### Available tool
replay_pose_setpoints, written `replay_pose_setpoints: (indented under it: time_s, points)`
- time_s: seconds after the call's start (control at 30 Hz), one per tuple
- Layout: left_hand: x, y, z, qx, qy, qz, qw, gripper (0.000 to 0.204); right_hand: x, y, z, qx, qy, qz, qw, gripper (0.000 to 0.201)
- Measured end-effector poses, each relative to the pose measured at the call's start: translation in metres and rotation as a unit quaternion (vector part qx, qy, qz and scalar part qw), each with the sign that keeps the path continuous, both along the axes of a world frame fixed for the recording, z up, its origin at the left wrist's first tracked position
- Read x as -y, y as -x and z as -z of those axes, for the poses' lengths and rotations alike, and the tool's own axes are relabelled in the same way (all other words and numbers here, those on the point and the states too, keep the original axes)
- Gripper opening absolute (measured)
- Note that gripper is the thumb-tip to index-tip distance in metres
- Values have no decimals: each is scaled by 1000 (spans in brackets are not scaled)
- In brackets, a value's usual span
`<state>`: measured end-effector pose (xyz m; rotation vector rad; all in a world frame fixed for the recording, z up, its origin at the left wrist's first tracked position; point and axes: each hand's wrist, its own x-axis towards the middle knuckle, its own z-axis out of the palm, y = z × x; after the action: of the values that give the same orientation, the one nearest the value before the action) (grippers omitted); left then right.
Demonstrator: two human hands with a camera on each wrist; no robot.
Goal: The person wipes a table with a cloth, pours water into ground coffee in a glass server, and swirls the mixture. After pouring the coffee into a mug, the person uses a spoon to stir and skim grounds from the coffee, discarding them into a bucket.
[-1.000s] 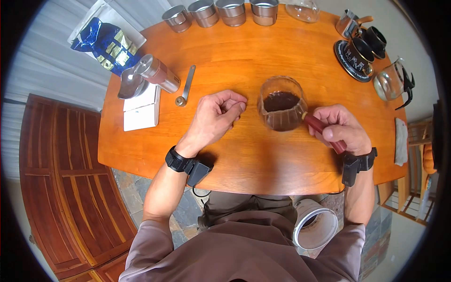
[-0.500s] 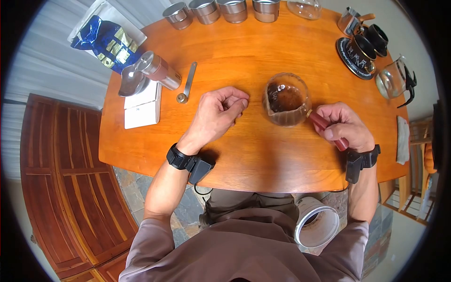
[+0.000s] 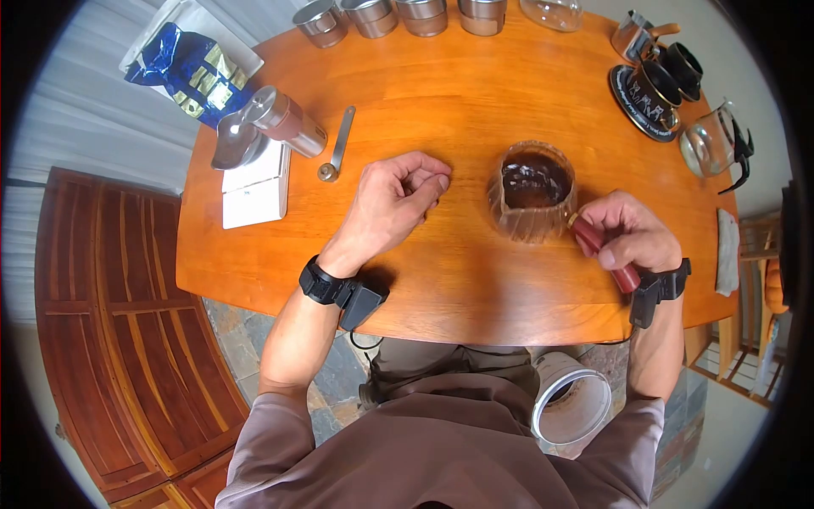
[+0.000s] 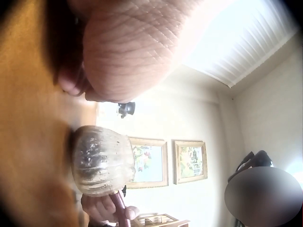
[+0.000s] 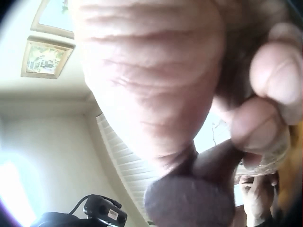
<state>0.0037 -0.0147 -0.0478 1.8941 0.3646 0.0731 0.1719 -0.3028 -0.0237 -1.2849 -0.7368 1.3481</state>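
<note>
My right hand (image 3: 638,236) grips the dark red handle (image 3: 623,276) of a ribbed glass coffee pot (image 3: 515,222), fingers and thumb wrapped round it. Dark brown liquid (image 3: 543,188) with glints of light clings to the pot's walls. In the left wrist view the glass pot (image 4: 102,163) stands close over the tabletop, its handle pointing toward the right hand. The handle's rounded end (image 5: 189,201) shows large in the right wrist view. Left of the pot, my left hand (image 3: 386,204) rests on the table with loosely curled fingers, holding nothing.
A hand grinder (image 3: 288,123), its crank (image 3: 343,140), a white scale (image 3: 254,202) and a blue bag (image 3: 191,72) lie to the left. Several metal cups (image 3: 424,15) line the far edge. Cups on a saucer (image 3: 632,106) and a glass carafe (image 3: 708,144) stand at right.
The glass pot has shifted a little to the right and its tilt has varied, with the liquid sloshing about inside. My left hand has stayed in place.
</note>
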Motion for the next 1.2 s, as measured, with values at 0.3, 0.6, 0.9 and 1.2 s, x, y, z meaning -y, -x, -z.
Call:
replay_pose_setpoints:
  time_s: [0.3,0.6,0.9,1.2]
  points:
    - [0,-1,1,4,8,-6,1000,18,-6,4,-3,9,-10,107,994,26]
    - [0,-1,1,2,6,0,1000,17,-10,10,-7,6,5,129,992,27]
    - [0,-1,2,13,1,0,1000,17,-9,8,-11,5,21,103,994,30]
    - [-1,-1,3,7,-1,2,1000,16,-11,9,-9,21,16,94,995,34]
